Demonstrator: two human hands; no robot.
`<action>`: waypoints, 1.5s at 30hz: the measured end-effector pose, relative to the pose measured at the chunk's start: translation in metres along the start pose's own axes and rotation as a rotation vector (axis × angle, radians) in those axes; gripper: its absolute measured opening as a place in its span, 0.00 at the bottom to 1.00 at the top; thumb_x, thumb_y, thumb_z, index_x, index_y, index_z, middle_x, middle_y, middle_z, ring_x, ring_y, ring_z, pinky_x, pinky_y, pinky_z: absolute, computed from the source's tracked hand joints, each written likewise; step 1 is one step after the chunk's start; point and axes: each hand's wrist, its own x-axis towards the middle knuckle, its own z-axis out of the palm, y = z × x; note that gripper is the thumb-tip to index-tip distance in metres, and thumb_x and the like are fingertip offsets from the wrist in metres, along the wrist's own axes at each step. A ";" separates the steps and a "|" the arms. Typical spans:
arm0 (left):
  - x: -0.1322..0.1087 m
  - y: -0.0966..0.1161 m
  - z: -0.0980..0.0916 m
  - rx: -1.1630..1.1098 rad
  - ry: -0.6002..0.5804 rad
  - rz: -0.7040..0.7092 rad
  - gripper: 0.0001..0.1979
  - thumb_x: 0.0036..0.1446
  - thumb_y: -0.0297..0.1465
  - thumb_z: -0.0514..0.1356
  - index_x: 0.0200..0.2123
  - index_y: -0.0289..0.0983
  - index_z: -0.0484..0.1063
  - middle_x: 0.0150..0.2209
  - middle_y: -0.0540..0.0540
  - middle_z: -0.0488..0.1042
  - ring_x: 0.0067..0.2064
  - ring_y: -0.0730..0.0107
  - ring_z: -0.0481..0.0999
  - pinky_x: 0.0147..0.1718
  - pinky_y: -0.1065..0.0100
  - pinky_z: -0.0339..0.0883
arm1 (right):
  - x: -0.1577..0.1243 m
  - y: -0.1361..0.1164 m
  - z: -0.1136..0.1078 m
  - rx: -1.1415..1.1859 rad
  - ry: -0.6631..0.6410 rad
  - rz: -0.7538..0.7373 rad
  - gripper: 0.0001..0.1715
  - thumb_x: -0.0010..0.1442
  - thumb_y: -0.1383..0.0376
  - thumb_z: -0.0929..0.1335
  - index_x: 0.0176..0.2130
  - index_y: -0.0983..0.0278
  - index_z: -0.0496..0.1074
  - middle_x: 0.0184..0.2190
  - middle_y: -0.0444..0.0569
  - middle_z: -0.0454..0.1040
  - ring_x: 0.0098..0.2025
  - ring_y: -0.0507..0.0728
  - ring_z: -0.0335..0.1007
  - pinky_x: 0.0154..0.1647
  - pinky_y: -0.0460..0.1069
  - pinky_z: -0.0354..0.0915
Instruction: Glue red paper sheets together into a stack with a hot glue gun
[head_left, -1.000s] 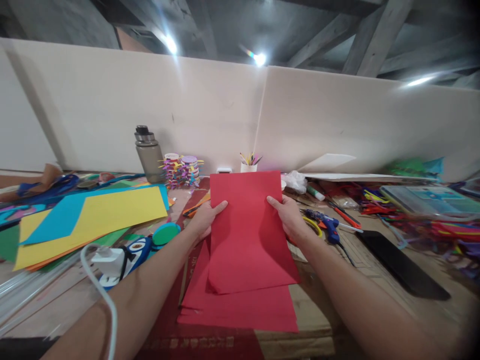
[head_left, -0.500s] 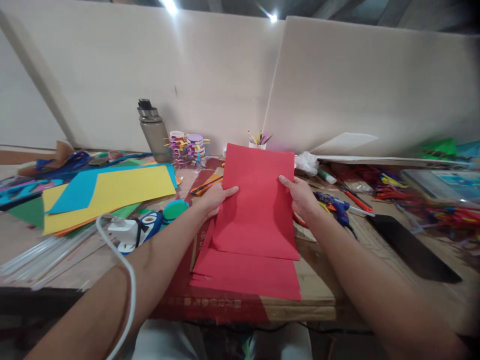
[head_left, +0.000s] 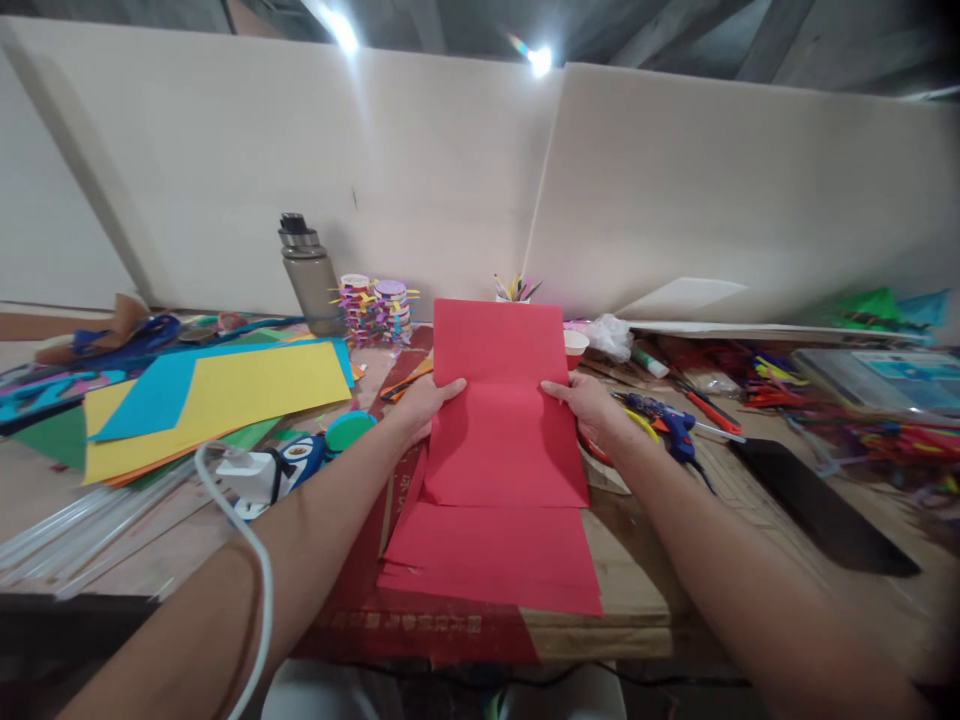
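A sheet of red paper (head_left: 501, 440) is held up by its two side edges, its far part tilted upward. My left hand (head_left: 425, 405) grips the left edge, thumb on top and fingers underneath. On the right edge my right hand (head_left: 589, 403) does the same, its thumb pressed on the face of the sheet. Below the near end of this sheet lies more red paper (head_left: 495, 560), with a small tear or cut at its left side. It rests on a red and brown cardboard (head_left: 600, 600) at the table's front.
Left are coloured paper sheets (head_left: 262, 385), clear sticks (head_left: 82, 530), a white plug with cable (head_left: 247, 475) and a bottle (head_left: 309, 280). Decorated cups (head_left: 391, 312) stand behind. Right are a glue gun (head_left: 675, 420), a black phone-like slab (head_left: 817, 505), a paper cup (head_left: 574, 345) and a plastic box (head_left: 885, 380).
The held red sheet has shifted slightly left and now bends across its middle. Both hands have moved a little lower, the right one also leftward. A paper cup has come into sight behind the sheet.
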 end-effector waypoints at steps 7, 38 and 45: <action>-0.004 0.002 0.008 -0.021 0.048 0.126 0.19 0.45 0.27 0.68 0.42 0.34 0.73 0.40 0.41 0.80 0.39 0.60 0.80 0.48 0.55 0.71 | -0.005 -0.002 0.007 0.048 0.029 -0.173 0.17 0.40 0.62 0.75 0.34 0.61 0.76 0.30 0.45 0.79 0.26 0.55 0.73 0.31 0.50 0.68; -0.006 0.003 0.011 -0.019 0.140 0.171 0.22 0.38 0.34 0.72 0.38 0.34 0.73 0.36 0.41 0.81 0.41 0.55 0.80 0.46 0.54 0.71 | -0.003 0.000 0.011 0.047 0.053 -0.242 0.20 0.42 0.58 0.74 0.37 0.61 0.74 0.38 0.49 0.80 0.37 0.61 0.76 0.39 0.54 0.69; -0.006 0.005 0.011 -0.019 0.113 0.162 0.20 0.42 0.32 0.70 0.40 0.34 0.73 0.38 0.41 0.80 0.42 0.57 0.80 0.48 0.55 0.71 | -0.006 -0.001 0.013 0.041 0.043 -0.245 0.21 0.44 0.58 0.73 0.39 0.61 0.74 0.42 0.50 0.79 0.40 0.61 0.76 0.41 0.54 0.69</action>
